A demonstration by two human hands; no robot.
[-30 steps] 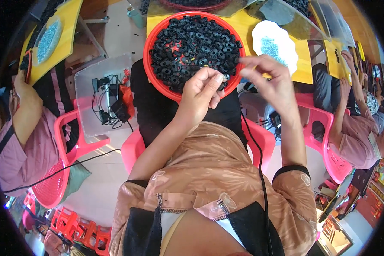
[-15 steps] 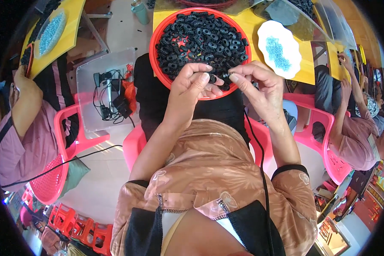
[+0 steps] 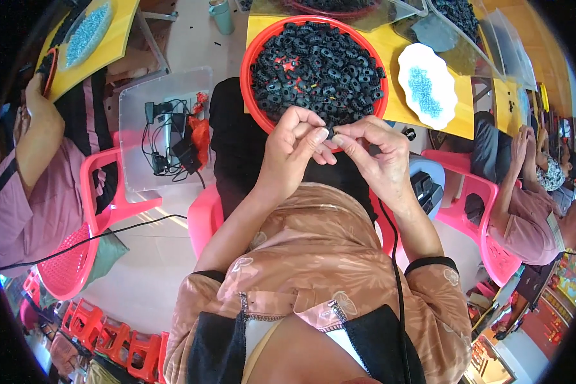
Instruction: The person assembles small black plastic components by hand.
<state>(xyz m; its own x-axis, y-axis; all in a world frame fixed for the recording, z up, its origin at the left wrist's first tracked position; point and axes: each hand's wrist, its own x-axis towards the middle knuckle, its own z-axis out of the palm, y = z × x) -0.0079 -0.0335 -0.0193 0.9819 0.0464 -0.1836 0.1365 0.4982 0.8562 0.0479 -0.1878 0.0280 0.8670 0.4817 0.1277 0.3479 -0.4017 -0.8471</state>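
Observation:
Close together at the near rim of a red basin (image 3: 244, 83), both my hands are closed around one small black plastic part (image 3: 330, 132). My left hand (image 3: 296, 142) pinches it between thumb and index finger, with the other fingers curled beneath. From the other side, my right hand (image 3: 379, 152) meets it with thumb and fingertips. The fingers cover most of the part, so its shape is unclear. Heaped in the basin are many similar black parts (image 3: 320, 70), with a few red bits (image 3: 288, 64) among them.
A white scalloped plate (image 3: 448, 83) of small light-blue pieces (image 3: 422, 93) sits on the yellow table (image 3: 461, 123). At left, a clear plastic bin (image 3: 129, 115) holds black cables and adapters. Seated people flank me on pink chairs (image 3: 112, 211). A black cable (image 3: 400, 281) runs down my front.
My hands have drawn closer together, and the black part is now mostly covered by fingertips. The whole view has shifted slightly, with the basin and plate now farther right and lower.

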